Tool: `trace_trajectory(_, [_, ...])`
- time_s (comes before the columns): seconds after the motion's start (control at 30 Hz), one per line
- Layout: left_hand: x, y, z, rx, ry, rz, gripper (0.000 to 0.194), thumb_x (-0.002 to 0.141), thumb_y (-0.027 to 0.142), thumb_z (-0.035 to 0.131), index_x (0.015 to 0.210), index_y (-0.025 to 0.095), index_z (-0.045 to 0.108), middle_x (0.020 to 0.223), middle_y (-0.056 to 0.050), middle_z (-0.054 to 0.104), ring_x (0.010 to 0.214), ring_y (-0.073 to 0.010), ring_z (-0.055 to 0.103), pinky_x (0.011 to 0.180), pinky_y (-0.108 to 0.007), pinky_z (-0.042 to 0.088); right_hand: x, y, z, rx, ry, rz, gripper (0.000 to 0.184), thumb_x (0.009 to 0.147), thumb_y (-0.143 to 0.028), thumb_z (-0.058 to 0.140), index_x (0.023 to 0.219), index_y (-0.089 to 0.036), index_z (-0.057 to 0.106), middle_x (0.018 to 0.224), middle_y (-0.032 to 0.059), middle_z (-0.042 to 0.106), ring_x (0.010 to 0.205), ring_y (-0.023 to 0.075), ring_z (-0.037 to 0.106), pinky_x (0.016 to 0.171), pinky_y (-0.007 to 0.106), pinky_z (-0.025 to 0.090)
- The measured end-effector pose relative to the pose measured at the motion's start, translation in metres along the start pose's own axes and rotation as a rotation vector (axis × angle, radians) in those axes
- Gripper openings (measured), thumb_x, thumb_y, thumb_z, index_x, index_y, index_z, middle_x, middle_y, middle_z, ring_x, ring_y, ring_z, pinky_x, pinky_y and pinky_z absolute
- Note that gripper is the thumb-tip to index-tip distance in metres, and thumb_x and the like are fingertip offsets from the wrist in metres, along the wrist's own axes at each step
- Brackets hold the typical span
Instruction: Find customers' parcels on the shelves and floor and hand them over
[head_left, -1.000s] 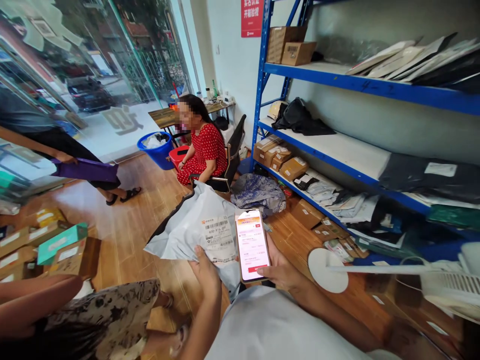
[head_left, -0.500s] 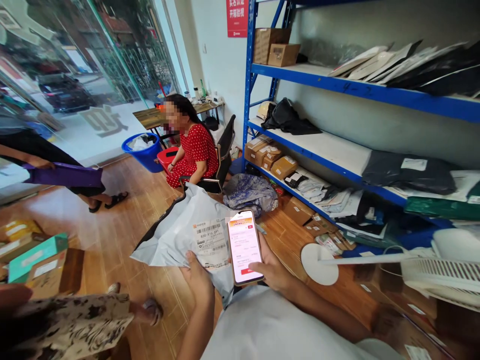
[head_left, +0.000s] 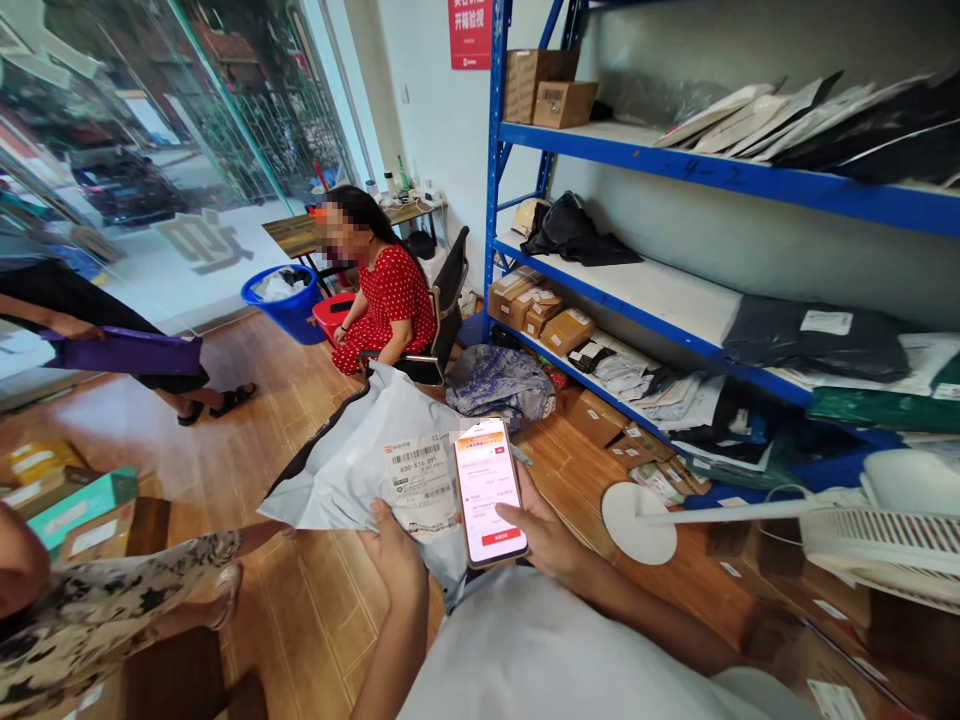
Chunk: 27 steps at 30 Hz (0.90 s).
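Note:
My left hand [head_left: 397, 555] grips the lower edge of a pale grey plastic mailing bag [head_left: 356, 455], its thumb on top. A printed shipping label [head_left: 421, 480] with a barcode faces up on the bag. In my right hand [head_left: 541, 530] is a smartphone [head_left: 490, 500], held upright over the bag's right side. The right thumb lies over the lit screen, which shows a white page with an orange banner and a red button. The fingers behind the bag and phone are mostly hidden.
A seated person in red [head_left: 386, 300] is ahead, beside a blue bin [head_left: 289, 310]. Blue shelving [head_left: 600, 290] with parcels stands at right. A white fan [head_left: 885, 530] lies at lower right. Two people and boxes [head_left: 97, 530] are at left.
The right thumb has moved up a little on the phone screen, and the page content has shifted. At lower left, the person in the patterned garment has moved left. The bag stays in my left hand.

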<state>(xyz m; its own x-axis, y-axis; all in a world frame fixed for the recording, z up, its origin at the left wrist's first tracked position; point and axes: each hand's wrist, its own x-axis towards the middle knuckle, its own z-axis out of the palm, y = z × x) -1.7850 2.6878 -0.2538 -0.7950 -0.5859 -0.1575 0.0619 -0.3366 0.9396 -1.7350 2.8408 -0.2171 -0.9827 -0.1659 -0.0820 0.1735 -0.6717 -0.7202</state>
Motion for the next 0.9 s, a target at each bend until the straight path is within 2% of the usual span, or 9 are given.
trace_trajectory(0.07, [-0.001, 0.002, 0.001, -0.003, 0.003, 0.015, 0.045, 0.094, 0.036, 0.053, 0.136, 0.02, 0.053, 0.122, -0.01, 0.067, 0.109, -0.0186, 0.065, 0.094, -0.027, 0.051, 0.0, 0.0, 0.001, 0.006, 0.006, -0.003, 0.068, 0.082, -0.025, 0.07, 0.138, -0.033, 0.031, 0.131, 0.0097, 0.061, 0.101, 0.0259, 0.07, 0.09, 0.047, 0.053])
trace_trajectory(0.2, [-0.002, 0.003, 0.001, 0.005, 0.018, 0.006, 0.043, 0.095, 0.036, 0.052, 0.135, 0.02, 0.054, 0.121, -0.01, 0.068, 0.109, -0.0185, 0.065, 0.093, -0.027, 0.052, -0.001, -0.002, 0.001, -0.03, -0.04, -0.009, 0.089, 0.069, -0.021, 0.081, 0.139, -0.035, 0.029, 0.138, 0.0103, 0.055, 0.107, 0.029, 0.067, 0.093, 0.049, 0.051])
trace_trajectory(0.33, [-0.002, 0.001, -0.001, 0.014, 0.011, 0.005, 0.047, 0.094, 0.039, 0.054, 0.137, 0.02, 0.053, 0.125, -0.01, 0.066, 0.113, -0.0193, 0.063, 0.098, -0.029, 0.049, -0.002, -0.002, -0.001, -0.032, -0.021, -0.014, 0.083, 0.07, -0.025, 0.08, 0.138, -0.033, 0.032, 0.136, 0.0113, 0.057, 0.107, 0.0295, 0.066, 0.092, 0.049, 0.051])
trace_trajectory(0.53, [0.0, -0.006, -0.005, 0.032, 0.032, 0.011, 0.048, 0.092, 0.041, 0.056, 0.134, 0.017, 0.054, 0.126, -0.012, 0.064, 0.118, -0.0216, 0.06, 0.102, -0.033, 0.047, -0.001, 0.002, -0.005, -0.03, 0.079, -0.059, 0.078, 0.068, -0.02, 0.079, 0.135, -0.031, 0.039, 0.132, 0.0078, 0.06, 0.118, 0.0268, 0.059, 0.097, 0.042, 0.047])
trace_trajectory(0.73, [0.001, -0.008, -0.005, 0.014, 0.024, 0.031, 0.042, 0.092, 0.039, 0.057, 0.127, 0.017, 0.057, 0.122, -0.012, 0.066, 0.109, -0.0185, 0.064, 0.104, -0.032, 0.044, 0.004, 0.005, -0.01, -0.078, 0.221, -0.074, 0.063, 0.071, -0.024, 0.08, 0.124, -0.028, 0.047, 0.12, 0.0059, 0.067, 0.104, 0.0236, 0.065, 0.087, 0.037, 0.052])
trace_trajectory(0.9, [0.003, -0.009, -0.004, 0.026, 0.029, 0.03, 0.041, 0.091, 0.042, 0.057, 0.125, 0.017, 0.058, 0.122, -0.011, 0.066, 0.111, -0.0199, 0.064, 0.102, -0.033, 0.046, 0.01, 0.013, -0.02, -0.236, 0.327, -0.101, 0.07, 0.065, -0.024, 0.086, 0.122, -0.026, 0.046, 0.117, 0.0058, 0.068, 0.105, 0.0249, 0.066, 0.089, 0.04, 0.053])
